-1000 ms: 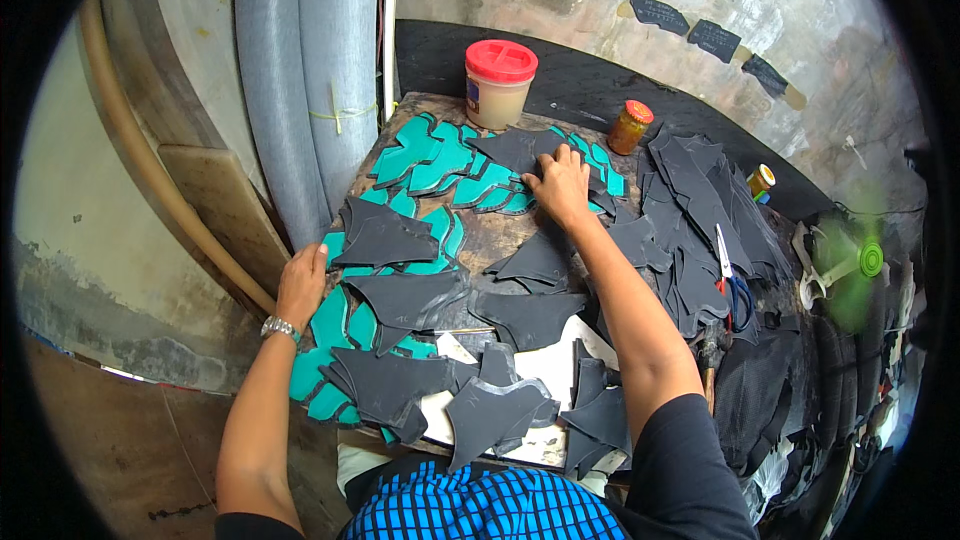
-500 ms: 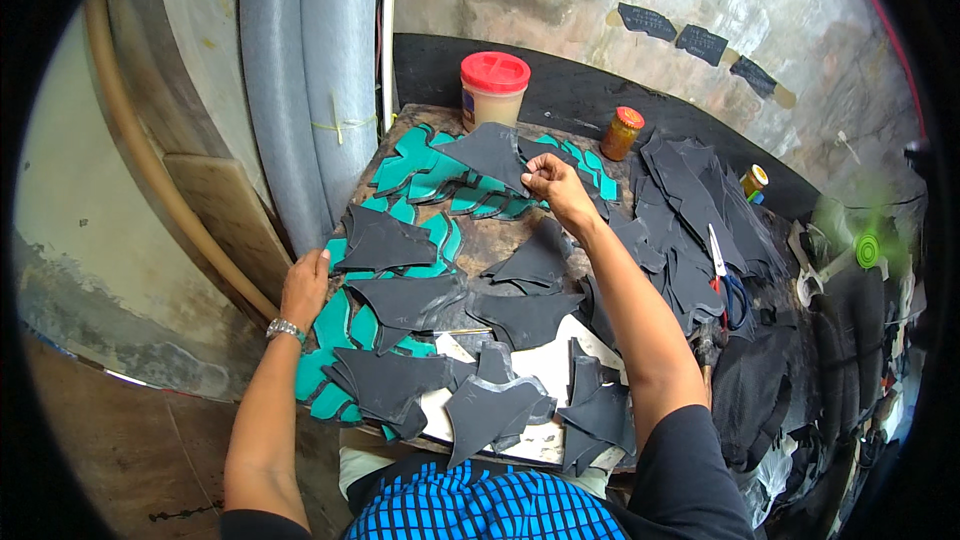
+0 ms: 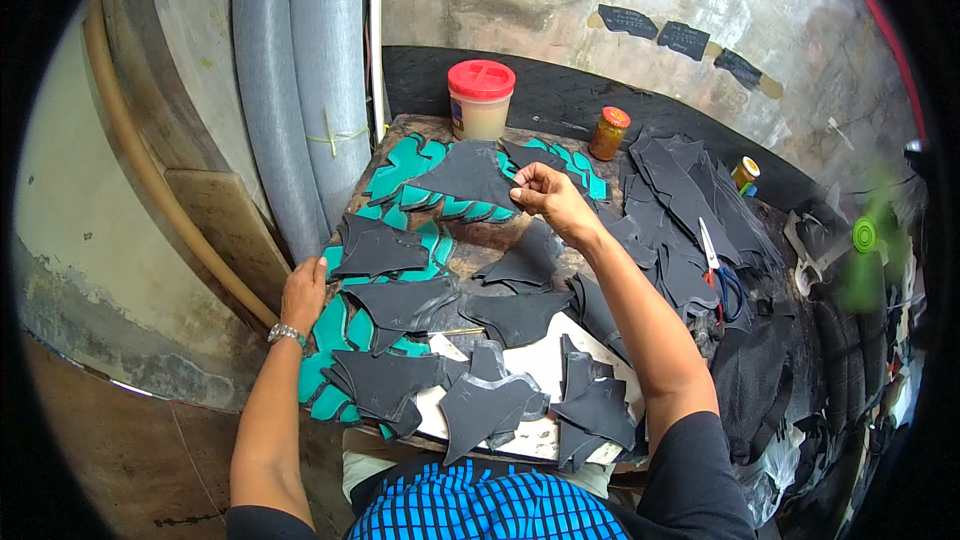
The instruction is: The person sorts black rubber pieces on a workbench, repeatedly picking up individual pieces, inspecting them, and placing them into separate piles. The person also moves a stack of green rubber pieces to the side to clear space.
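My right hand [image 3: 545,198] pinches the edge of a dark grey cut piece [image 3: 465,175] and holds it lifted over the far part of the worktable [image 3: 480,240]. Under it lie teal cut pieces [image 3: 405,175] in overlapping rows. My left hand [image 3: 303,290], with a wristwatch, rests flat on the table's left edge beside a teal piece [image 3: 330,325]. More dark grey shaped pieces [image 3: 400,305] are spread across the table between the two hands, and several lie stacked near my body [image 3: 490,405].
A jar with a red lid [image 3: 480,100] and a small orange-lidded jar [image 3: 608,132] stand at the back. Scissors [image 3: 715,260] lie on a heap of dark pieces at right. Grey rolls [image 3: 290,90] lean at left. A green fan [image 3: 860,240] is far right.
My right hand has taken hold of a dark grey piece at the far side and lifted it off the teal pieces, drawing back slightly. The left hand stays on the table edge.
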A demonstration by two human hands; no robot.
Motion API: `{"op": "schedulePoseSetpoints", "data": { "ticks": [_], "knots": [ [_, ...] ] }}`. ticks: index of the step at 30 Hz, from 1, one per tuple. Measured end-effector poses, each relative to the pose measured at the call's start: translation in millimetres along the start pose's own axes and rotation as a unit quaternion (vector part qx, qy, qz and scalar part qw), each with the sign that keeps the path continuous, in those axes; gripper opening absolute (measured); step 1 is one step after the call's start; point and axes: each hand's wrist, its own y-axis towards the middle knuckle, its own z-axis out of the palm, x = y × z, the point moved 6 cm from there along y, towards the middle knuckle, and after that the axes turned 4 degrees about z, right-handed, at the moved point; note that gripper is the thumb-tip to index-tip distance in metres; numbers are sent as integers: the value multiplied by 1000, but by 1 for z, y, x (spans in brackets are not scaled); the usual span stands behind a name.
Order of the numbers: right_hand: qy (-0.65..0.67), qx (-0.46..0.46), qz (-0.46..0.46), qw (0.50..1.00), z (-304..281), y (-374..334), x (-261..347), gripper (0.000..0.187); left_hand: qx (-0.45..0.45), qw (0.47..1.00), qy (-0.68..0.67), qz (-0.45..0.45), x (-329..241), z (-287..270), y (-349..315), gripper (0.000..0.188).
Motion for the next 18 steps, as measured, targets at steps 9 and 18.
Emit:
{"op": "schedulePoseSetpoints", "data": {
  "ticks": [9, 18],
  "knots": [
    [-156, -110, -129, 973, -79, -26, 70, 11, -5, 1000, -19, 11, 16, 7, 5, 38],
    [-170, -237, -121, 949, -188, -117, 147, 15, 0, 1000, -1, 29, 29, 9, 8, 43]
  ]
}}
